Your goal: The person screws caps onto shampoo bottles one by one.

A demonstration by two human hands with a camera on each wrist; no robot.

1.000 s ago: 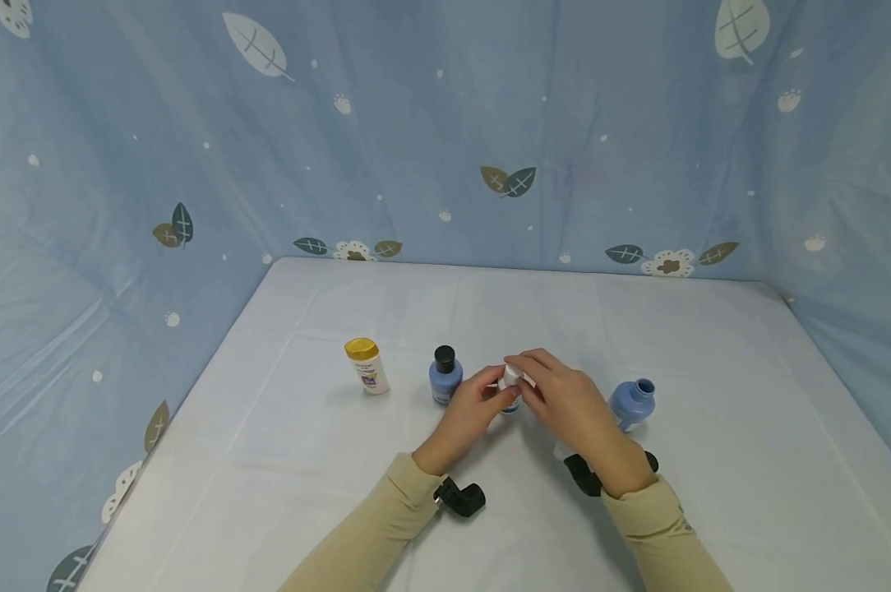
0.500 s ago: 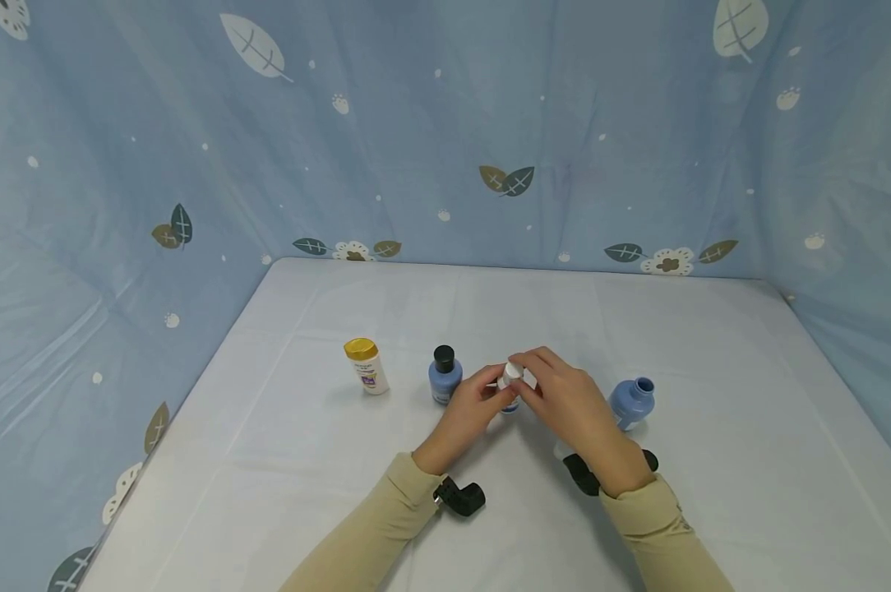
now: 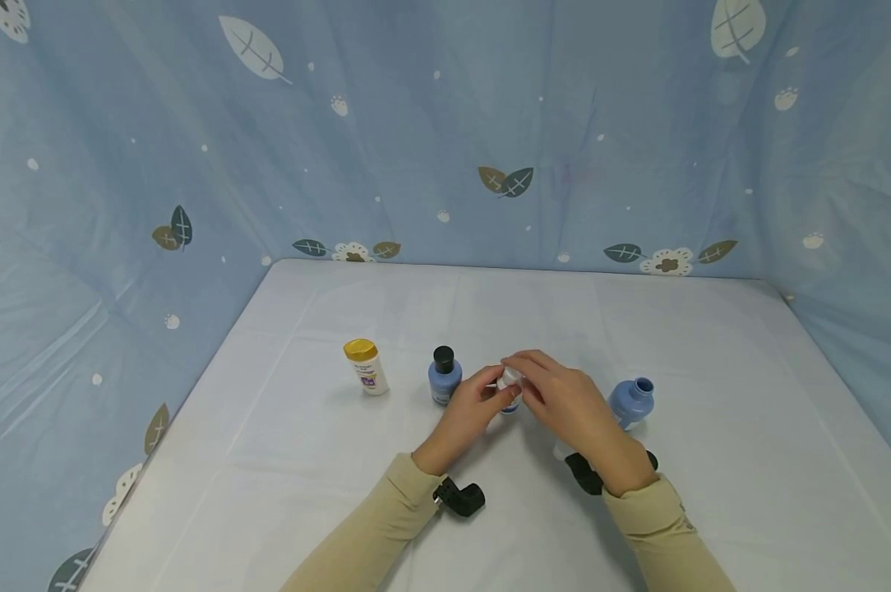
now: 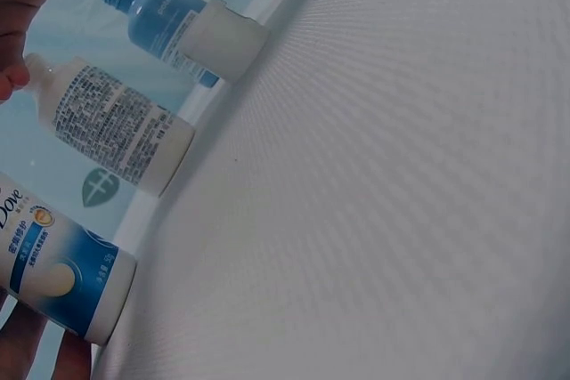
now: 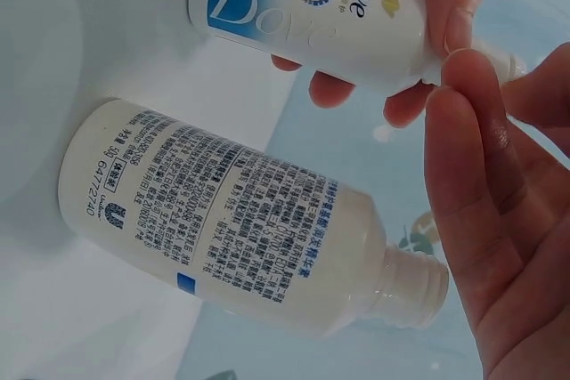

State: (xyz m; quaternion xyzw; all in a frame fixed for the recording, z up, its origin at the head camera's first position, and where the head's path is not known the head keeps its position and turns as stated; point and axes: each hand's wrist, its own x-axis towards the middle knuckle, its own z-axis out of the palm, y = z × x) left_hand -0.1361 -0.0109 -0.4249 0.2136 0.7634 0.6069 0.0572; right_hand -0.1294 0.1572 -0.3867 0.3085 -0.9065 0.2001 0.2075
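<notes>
Moved since the earlier frame: right hand [image 3: 567, 403], slightly, at the white top [image 3: 510, 375]; table pieces unchanged. White-and-blue bottle [image 5: 329, 24]: upright mid-table, left hand's [image 3: 475, 403] fingers wrapped round it, right fingers narrowed, pinching its top. Probable faults: body turning from a loose left grip; top slipping from a fingertip hold. Adjacent: black-capped blue bottle [image 3: 444, 386]; open-necked white bottle [image 5: 223, 211], liable to topple if the right forearm drops. Outlying: uncapped blue bottle [image 3: 630, 403]; gold-capped bottle [image 3: 367, 372].

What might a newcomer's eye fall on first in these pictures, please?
It would probably be the left hand and right hand, together at a Dove bottle below the head view's centre. The gold-capped bottle farthest left might come next, then the uncapped blue bottle right of the hands.
</notes>
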